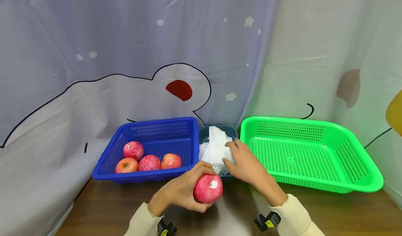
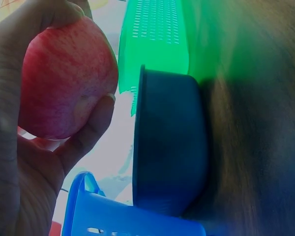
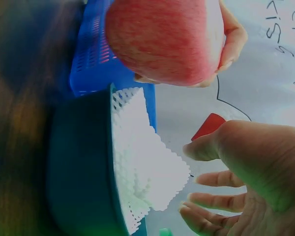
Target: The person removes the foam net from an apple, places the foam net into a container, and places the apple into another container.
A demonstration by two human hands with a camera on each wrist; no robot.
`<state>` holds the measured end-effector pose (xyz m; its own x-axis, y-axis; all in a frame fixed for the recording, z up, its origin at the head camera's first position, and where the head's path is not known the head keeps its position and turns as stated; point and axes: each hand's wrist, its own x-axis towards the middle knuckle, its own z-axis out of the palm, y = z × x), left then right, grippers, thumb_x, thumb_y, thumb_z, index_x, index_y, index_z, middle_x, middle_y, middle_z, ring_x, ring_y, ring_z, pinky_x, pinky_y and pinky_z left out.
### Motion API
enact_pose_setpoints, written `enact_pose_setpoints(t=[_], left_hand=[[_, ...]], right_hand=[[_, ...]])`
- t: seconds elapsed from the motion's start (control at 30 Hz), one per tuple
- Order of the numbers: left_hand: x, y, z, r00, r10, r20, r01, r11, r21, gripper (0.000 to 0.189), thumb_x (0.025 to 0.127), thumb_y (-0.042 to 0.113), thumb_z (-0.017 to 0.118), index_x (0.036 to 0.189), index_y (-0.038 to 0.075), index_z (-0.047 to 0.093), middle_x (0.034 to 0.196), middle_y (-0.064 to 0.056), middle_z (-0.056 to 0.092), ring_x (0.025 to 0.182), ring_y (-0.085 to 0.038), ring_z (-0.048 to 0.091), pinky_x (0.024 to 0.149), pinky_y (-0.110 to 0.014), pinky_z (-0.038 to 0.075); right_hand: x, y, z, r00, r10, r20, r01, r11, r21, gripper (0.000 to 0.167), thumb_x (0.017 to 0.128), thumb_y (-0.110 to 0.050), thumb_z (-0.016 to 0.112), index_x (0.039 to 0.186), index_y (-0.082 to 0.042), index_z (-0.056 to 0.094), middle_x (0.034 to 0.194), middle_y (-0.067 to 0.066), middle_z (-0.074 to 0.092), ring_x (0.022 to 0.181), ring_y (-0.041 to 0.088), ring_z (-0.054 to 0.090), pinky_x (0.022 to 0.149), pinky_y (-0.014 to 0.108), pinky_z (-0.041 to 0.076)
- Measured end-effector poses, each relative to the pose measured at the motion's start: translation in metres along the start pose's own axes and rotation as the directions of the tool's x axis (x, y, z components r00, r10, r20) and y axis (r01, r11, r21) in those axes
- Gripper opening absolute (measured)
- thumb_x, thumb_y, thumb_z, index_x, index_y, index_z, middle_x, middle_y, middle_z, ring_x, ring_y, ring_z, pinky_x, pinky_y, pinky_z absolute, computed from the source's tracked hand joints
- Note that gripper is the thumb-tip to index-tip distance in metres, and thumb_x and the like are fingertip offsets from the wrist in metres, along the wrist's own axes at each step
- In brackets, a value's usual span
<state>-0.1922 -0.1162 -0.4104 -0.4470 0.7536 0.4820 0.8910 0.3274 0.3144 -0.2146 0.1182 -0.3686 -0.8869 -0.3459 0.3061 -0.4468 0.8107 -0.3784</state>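
A red apple is gripped in my left hand, in front of a small dark teal bin. In the left wrist view, the fingers curl round the apple's side. White foam mesh sleeves stick up out of the bin. Just at their right side is my right hand, thumb and fingers parted. The right wrist view has a gap between its fingertips and the foam mesh, with nothing held.
Left of the bin stands a blue basket with several apples in its front part. To the right, a bright green basket stands on the brown wooden table. A printed curtain hangs behind the containers.
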Motion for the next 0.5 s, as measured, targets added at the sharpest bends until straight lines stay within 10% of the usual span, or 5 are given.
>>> enact_pose_setpoints(t=[0.5], left_hand=[[-0.001, -0.003, -0.003, 0.999, 0.0, -0.041, 0.0, 1.0, 0.012, 0.078, 0.068, 0.034, 0.087, 0.129, 0.013, 0.043, 0.128, -0.003, 0.047, 0.11, -0.012, 0.06, 0.093, -0.017, 0.053]], right_hand=[[-0.013, 0.01, 0.008, 0.995, -0.018, -0.103, 0.021, 0.999, 0.03, 0.038, 0.089, -0.028, 0.071, 0.12, -0.008, 0.061, 0.118, 0.012, 0.061, 0.103, 0.026, 0.054, 0.077, 0.039, 0.051]])
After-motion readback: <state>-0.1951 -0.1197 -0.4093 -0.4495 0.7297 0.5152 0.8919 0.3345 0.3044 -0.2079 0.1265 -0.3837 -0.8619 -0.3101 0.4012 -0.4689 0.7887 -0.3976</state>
